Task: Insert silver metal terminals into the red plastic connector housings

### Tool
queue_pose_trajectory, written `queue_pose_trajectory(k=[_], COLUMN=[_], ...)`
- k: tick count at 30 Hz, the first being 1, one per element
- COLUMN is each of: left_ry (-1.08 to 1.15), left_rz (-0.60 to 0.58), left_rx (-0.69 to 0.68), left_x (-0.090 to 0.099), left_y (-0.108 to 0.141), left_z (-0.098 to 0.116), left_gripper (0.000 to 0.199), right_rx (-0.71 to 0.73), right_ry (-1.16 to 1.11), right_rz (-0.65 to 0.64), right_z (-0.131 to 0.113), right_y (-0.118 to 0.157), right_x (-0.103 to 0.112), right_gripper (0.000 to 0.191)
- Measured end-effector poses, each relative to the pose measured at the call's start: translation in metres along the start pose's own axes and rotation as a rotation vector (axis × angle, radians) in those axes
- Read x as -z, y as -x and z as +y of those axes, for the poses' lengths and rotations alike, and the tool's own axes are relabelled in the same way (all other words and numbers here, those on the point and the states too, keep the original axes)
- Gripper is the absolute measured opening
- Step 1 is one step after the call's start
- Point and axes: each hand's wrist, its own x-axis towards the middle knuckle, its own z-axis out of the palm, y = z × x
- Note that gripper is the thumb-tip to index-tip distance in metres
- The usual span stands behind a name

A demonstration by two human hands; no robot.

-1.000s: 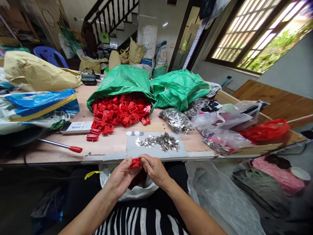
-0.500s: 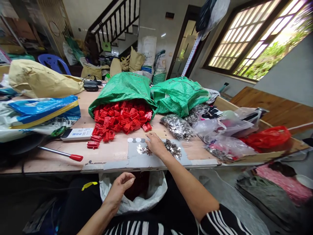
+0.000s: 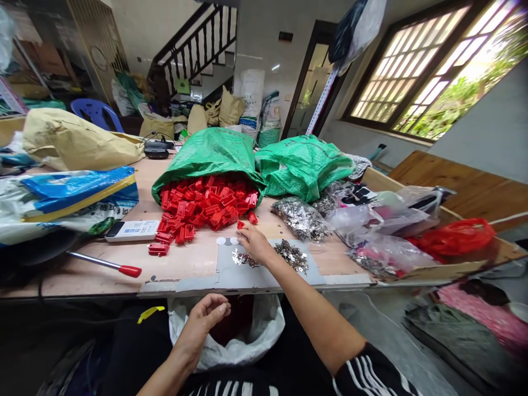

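My right hand (image 3: 254, 244) reaches over the grey mat (image 3: 226, 275), its fingertips closed on a small red plastic piece (image 3: 241, 225). Small shiny metal parts (image 3: 291, 255) lie in a heap right of this hand, and a smaller scatter lies below it. My left hand (image 3: 203, 319) is held above the white sack (image 3: 264, 338) below the table edge. Its thumb and curled fingers come together; anything between them is too small to tell. Many red plastic pieces (image 3: 196, 209) spill from the green bag (image 3: 214, 148).
A second green bag (image 3: 303, 162) and a clear bag of metal parts (image 3: 301, 217) stand to the right, beside a tray of plastic bags (image 3: 445, 269). On the left are a white box (image 3: 134, 230), a red-tipped lever (image 3: 130, 270) and a blue-white sack (image 3: 78, 192).
My right hand has moved slightly up and left from the metal parts, and a red piece now shows at its fingertips. My left hand has barely moved. The view has shifted slightly.
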Motion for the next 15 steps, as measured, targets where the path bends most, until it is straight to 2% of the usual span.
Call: queue_pose_trajectory(k=[1,3,4,7,9,11,13,15], left_ry=[-0.003,-0.06,-0.112,-0.277,-0.316,-0.33,-0.357,-0.412], left_rz=[0.011,0.059,0.101,0.159,0.126,0.096,0.072,0.048], left_rx=[-0.045,-0.195,-0.29,-0.537,-0.586,-0.573,-0.548,-0.539], left_x=[-0.002,-0.007,-0.009,-0.013,-0.013,-0.012,-0.011,-0.01], left_y=[0.002,0.008,0.01,0.014,0.013,0.012,0.011,0.011], left_z=[0.004,0.013,0.018,0.032,0.037,0.037,0.034,0.031], left_gripper=[0.033,0.037,0.042,0.05,0.044,0.037,0.033,0.032], right_rx=[0.028,0.092,0.083,-0.059,-0.124,-0.152,-0.154,-0.14], right_ry=[-0.044,-0.332,-0.494,-0.988,-1.212,-1.335,-1.365,-1.298], right_rz=[0.004,0.013,-0.034,-0.352,-0.472,-0.505,-0.515,-0.487], right_z=[-0.006,-0.019,-0.025,-0.042,-0.049,-0.053,-0.053,-0.049], right_y=[0.013,0.041,0.056,0.097,0.116,0.13,0.138,0.142], right_x=[0.002,0.005,0.005,0.003,-0.001,-0.005,-0.005,-0.002], right_gripper=[0.025,0.024,0.023,0.039,0.046,0.049,0.053,0.054])
